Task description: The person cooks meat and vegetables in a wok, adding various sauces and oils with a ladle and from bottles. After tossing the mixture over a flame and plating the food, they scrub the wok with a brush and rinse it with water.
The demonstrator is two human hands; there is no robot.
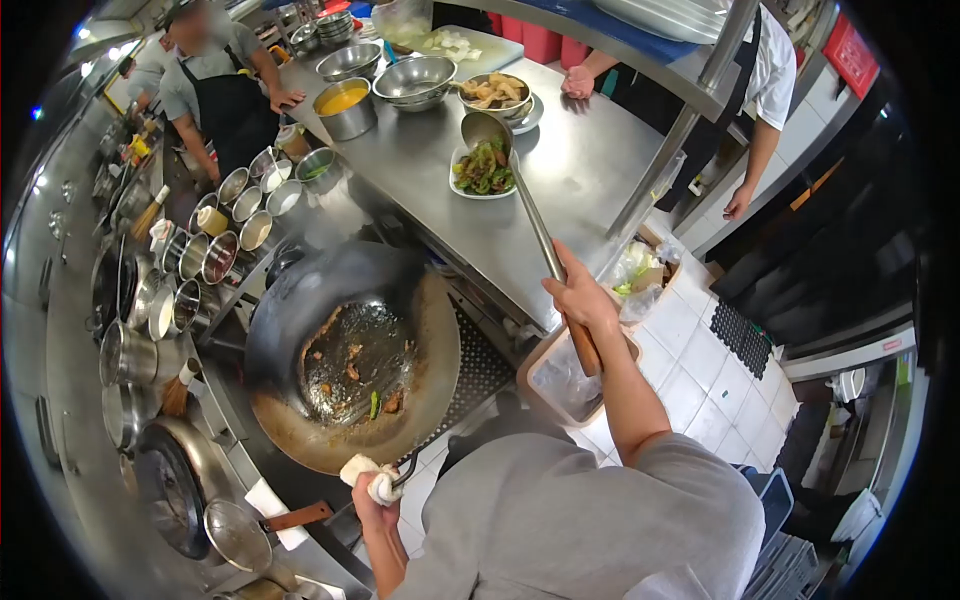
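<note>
My right hand is closed round the handle of a long metal ladle. The ladle's bowl is at the upper edge of a white dish on the steel counter, over green and brown cooked food. At the lower middle, my left hand grips a folded white cloth wrapped on the handle of a large wok. The wok is tilted, with oil, brown bits and a green piece inside.
Behind the dish stand a bowl of fried food, steel bowls and a pot of orange liquid. Seasoning pots line the left. One person stands at the upper left, another across the counter. A bin is below the counter.
</note>
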